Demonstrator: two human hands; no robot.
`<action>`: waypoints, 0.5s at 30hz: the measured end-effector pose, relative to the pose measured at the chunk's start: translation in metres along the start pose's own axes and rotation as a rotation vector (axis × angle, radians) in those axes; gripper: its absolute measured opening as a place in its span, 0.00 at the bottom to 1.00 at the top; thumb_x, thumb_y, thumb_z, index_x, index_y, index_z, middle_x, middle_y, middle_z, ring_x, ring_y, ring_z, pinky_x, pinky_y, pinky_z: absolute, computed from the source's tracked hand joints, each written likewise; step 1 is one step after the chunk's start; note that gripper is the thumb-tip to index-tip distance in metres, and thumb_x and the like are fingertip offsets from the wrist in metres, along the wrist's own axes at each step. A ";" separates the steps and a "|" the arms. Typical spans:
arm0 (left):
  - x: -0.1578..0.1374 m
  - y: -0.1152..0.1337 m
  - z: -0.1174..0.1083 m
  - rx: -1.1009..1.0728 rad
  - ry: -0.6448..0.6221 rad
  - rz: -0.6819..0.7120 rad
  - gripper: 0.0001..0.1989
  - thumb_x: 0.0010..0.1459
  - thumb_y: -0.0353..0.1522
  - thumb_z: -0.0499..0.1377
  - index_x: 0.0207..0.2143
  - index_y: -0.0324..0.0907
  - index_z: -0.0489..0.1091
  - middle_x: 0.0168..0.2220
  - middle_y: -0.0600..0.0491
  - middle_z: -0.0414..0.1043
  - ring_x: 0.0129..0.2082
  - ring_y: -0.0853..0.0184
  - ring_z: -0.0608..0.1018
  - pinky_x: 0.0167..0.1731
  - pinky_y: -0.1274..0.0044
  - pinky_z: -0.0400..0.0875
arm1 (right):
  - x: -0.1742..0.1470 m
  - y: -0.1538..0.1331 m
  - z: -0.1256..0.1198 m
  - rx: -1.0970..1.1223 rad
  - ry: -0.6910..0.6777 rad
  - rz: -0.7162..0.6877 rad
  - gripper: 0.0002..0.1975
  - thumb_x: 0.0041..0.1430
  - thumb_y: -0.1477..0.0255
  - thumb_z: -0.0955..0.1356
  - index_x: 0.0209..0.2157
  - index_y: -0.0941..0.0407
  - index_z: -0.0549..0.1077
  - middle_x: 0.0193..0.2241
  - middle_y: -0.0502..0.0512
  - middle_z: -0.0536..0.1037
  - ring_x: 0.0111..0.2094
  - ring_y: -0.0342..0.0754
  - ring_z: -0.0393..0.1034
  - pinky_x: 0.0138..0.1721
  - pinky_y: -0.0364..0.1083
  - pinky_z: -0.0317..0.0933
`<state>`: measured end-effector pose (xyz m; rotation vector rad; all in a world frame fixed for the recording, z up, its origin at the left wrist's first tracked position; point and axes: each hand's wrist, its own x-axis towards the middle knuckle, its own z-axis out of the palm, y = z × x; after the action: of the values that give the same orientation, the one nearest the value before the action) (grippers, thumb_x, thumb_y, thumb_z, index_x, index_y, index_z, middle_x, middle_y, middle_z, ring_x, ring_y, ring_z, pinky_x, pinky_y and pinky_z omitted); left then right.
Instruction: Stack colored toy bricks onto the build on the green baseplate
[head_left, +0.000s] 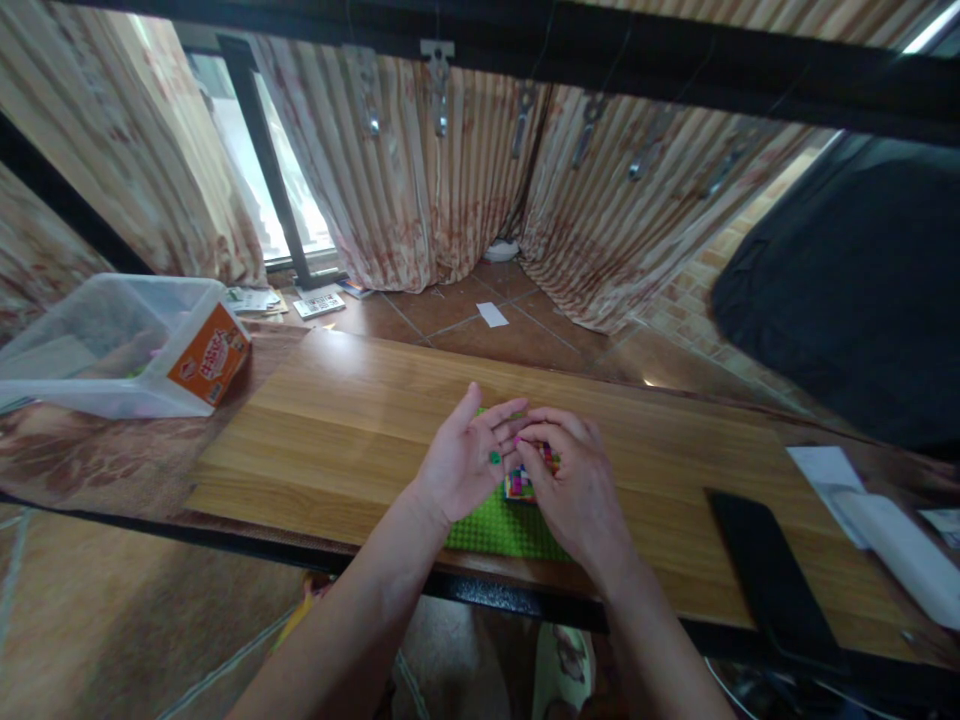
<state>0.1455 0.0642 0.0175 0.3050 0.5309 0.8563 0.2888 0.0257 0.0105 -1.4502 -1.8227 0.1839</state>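
Observation:
My left hand (466, 455) is turned palm up with its fingers stretched out. A tiny green toy brick (495, 458) lies on it near the base of the fingers. My right hand (574, 480) is closed in a pinch at the left fingertips, with a small pink toy brick (518, 440) between thumb and forefinger. Below both hands is a green studded baseplate (510, 530). On the plate sits a block of many-coloured toy bricks (517, 486), partly hidden by my right hand.
The plates rest on a wooden board (337, 430). At the left stands a clear plastic bin (112, 395) with an orange label. A black phone-like slab (772, 570) lies at the right, near white papers (829, 480). A dark bar crosses above, before curtains (465, 180).

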 end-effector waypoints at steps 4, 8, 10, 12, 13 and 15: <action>0.005 0.002 -0.007 0.024 0.240 0.070 0.19 0.65 0.41 0.52 0.34 0.34 0.74 0.37 0.40 0.78 0.37 0.65 0.79 0.39 0.77 0.75 | 0.002 0.024 -0.008 0.007 0.092 0.083 0.07 0.61 0.69 0.67 0.33 0.52 0.78 0.44 0.58 0.77 0.49 0.56 0.69 0.53 0.59 0.61; 0.008 0.001 -0.013 0.106 0.410 0.086 0.10 0.62 0.31 0.57 0.30 0.34 0.73 0.27 0.49 0.74 0.21 0.76 0.71 0.21 0.85 0.66 | 0.001 0.046 -0.006 0.065 0.092 0.169 0.08 0.59 0.66 0.69 0.31 0.52 0.79 0.45 0.59 0.76 0.49 0.57 0.70 0.53 0.60 0.60; 0.009 -0.001 -0.014 0.135 0.383 0.073 0.08 0.60 0.29 0.57 0.31 0.34 0.73 0.25 0.51 0.73 0.17 0.79 0.66 0.15 0.86 0.58 | 0.000 0.052 -0.002 0.096 0.066 0.190 0.08 0.58 0.65 0.69 0.31 0.52 0.80 0.45 0.59 0.76 0.50 0.57 0.69 0.54 0.60 0.60; 0.010 -0.003 -0.013 0.163 0.347 0.070 0.06 0.58 0.28 0.58 0.31 0.34 0.73 0.24 0.53 0.72 0.15 0.80 0.62 0.12 0.86 0.51 | -0.002 0.055 0.001 0.122 0.048 0.207 0.08 0.58 0.64 0.70 0.31 0.51 0.80 0.46 0.59 0.75 0.51 0.57 0.69 0.54 0.60 0.60; 0.010 -0.004 -0.012 0.175 0.335 0.073 0.05 0.57 0.28 0.59 0.31 0.34 0.73 0.24 0.53 0.71 0.15 0.81 0.61 0.12 0.86 0.49 | -0.002 0.056 0.002 0.132 0.042 0.214 0.08 0.58 0.64 0.70 0.31 0.51 0.81 0.46 0.59 0.75 0.51 0.57 0.69 0.54 0.60 0.59; 0.010 -0.006 -0.012 0.196 0.319 0.077 0.04 0.56 0.28 0.60 0.31 0.34 0.73 0.24 0.54 0.71 0.15 0.81 0.60 0.12 0.86 0.46 | -0.003 0.056 0.002 0.147 0.037 0.226 0.08 0.57 0.64 0.70 0.31 0.51 0.81 0.47 0.59 0.75 0.51 0.57 0.69 0.54 0.60 0.59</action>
<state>0.1481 0.0690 0.0013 0.3716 0.9081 0.9356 0.3301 0.0433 -0.0234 -1.5417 -1.5785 0.3932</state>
